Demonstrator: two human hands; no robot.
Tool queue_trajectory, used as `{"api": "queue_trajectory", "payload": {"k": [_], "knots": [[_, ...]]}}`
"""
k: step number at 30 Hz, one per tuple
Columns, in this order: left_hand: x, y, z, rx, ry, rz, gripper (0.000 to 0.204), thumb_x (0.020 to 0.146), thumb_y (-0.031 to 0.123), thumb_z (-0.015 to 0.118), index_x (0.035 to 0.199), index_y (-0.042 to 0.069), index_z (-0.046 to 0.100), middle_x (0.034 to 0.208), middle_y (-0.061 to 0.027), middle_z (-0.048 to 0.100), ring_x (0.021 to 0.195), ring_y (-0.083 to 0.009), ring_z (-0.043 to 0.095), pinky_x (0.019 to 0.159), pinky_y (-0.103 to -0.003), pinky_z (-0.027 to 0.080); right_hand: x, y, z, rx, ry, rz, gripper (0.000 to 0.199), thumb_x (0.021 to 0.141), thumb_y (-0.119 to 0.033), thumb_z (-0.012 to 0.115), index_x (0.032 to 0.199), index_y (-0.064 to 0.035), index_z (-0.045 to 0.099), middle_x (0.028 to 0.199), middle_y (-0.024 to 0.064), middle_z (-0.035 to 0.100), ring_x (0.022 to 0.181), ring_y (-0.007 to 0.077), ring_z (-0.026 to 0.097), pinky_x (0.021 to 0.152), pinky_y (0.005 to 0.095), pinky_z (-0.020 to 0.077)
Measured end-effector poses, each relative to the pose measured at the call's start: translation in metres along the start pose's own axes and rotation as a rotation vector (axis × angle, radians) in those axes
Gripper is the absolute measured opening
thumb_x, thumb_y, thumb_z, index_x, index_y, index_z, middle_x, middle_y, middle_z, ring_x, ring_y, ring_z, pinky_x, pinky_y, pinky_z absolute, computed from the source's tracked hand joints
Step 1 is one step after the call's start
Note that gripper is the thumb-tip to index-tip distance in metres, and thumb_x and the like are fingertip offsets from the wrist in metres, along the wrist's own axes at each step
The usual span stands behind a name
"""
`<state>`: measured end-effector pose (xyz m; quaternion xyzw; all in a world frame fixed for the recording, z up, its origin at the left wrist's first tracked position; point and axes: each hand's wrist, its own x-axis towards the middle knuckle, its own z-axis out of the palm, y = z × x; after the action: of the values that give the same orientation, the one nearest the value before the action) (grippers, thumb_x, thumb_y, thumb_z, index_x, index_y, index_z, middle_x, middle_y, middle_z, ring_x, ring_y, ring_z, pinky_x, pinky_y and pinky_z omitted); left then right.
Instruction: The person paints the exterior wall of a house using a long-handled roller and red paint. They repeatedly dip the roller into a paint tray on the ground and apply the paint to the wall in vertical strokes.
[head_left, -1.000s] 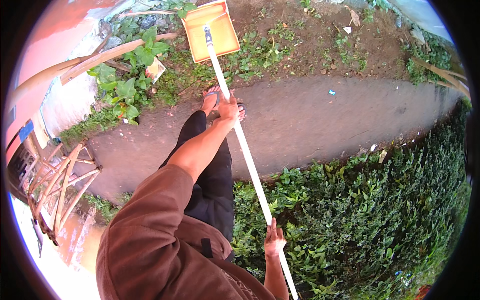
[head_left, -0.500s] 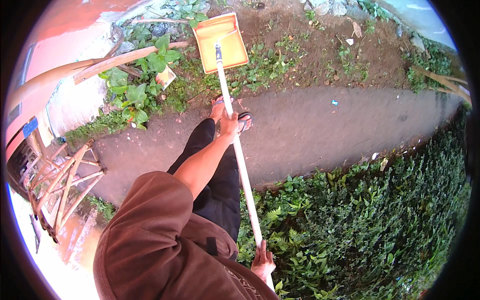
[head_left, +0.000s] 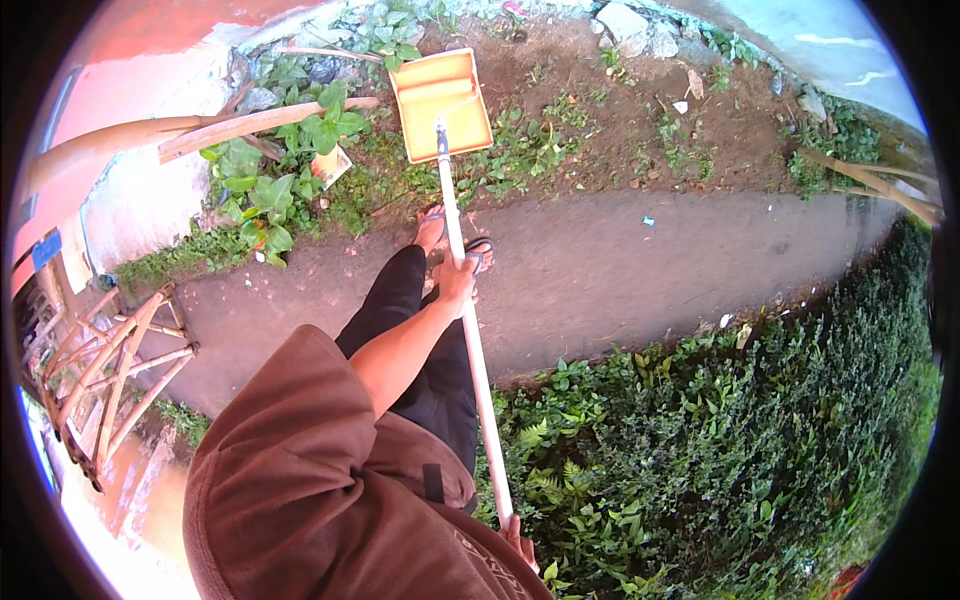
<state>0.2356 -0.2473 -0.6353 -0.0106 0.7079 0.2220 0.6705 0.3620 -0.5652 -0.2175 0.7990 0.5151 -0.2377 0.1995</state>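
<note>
A long white pole (head_left: pixel 478 390) runs from my body out to a paint roller, whose dark handle (head_left: pixel 442 143) and thin bent wire frame lie over an orange paint tray (head_left: pixel 477 138). The roller's sleeve looks coated in the same orange as the tray, so its edges are hard to make out. My left hand (head_left: pixel 456 285) is closed around the pole near its middle, above my feet. Lower down, close to my side, my right hand (head_left: pixel 519 546) wraps the pole's near part, partly hidden by my brown shirt. The tray rests on the ground at the path's far side.
My sandalled feet (head_left: pixel 430 230) stand on a grey path (head_left: pixel 640 260). Dense green plants (head_left: pixel 690 450) border its near side. Leafy weeds (head_left: pixel 270 195) and a bamboo pole (head_left: pixel 260 118) lie left of the tray. A bamboo frame (head_left: pixel 125 370) stands at left; stones (head_left: pixel 625 25) line the far wall.
The whole view has shifted, with the tray lower in the picture. The roller handle and both hands have come slightly back toward me relative to the tray. Both hands keep their grip.
</note>
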Motion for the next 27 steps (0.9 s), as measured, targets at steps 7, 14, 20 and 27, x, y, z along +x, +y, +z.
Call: {"api": "queue_trajectory", "payload": {"k": [7,14,20,27], "knots": [[-0.031,-0.037,-0.016,-0.028,0.002,-0.165,0.024,0.099,0.017,0.049,0.119,0.024,0.038,0.058,0.0003,0.039,0.038,-0.0119,0.037,0.033,-0.029,0.034,-0.053,-0.004,0.007,0.041,-0.180,0.173,0.052,0.082,-0.031,0.075,0.132,-0.0257,0.060,0.067,0.0032,0.055,0.050,0.0190,0.055,0.042,0.0353,0.0455],[-0.058,-0.052,-0.026,-0.015,-0.028,-0.158,0.029,0.098,0.020,0.050,0.124,0.026,0.037,0.060,-0.0001,0.039,0.040,-0.0115,0.038,0.035,-0.029,0.034,-0.082,-0.009,-0.009,0.065,-0.282,0.271,0.053,0.083,-0.035,0.072,0.133,-0.0246,0.058,0.072,0.0078,0.059,0.056,0.0251,0.059,0.048,0.0397,0.0478],[-0.041,-0.079,-0.034,-0.016,-0.044,-0.122,0.026,0.095,0.019,0.051,0.118,0.023,0.040,0.063,-0.0023,0.043,0.043,-0.0142,0.041,0.036,-0.032,0.038,-0.111,0.013,-0.001,0.124,-0.346,0.322,0.054,0.085,-0.037,0.069,0.135,-0.0237,0.055,0.077,0.0118,0.063,0.062,0.0303,0.062,0.054,0.0435,0.0498],[-0.038,-0.107,-0.026,-0.016,0.009,-0.055,0.020,0.096,0.026,0.057,0.099,0.021,0.037,0.056,-0.0004,0.038,0.039,-0.0137,0.039,0.033,-0.030,0.035,-0.148,0.058,0.027,0.204,-0.371,0.367,0.055,0.086,-0.041,0.066,0.136,-0.0227,0.053,0.083,0.0164,0.067,0.068,0.0364,0.066,0.060,0.0479,0.0521]]}}
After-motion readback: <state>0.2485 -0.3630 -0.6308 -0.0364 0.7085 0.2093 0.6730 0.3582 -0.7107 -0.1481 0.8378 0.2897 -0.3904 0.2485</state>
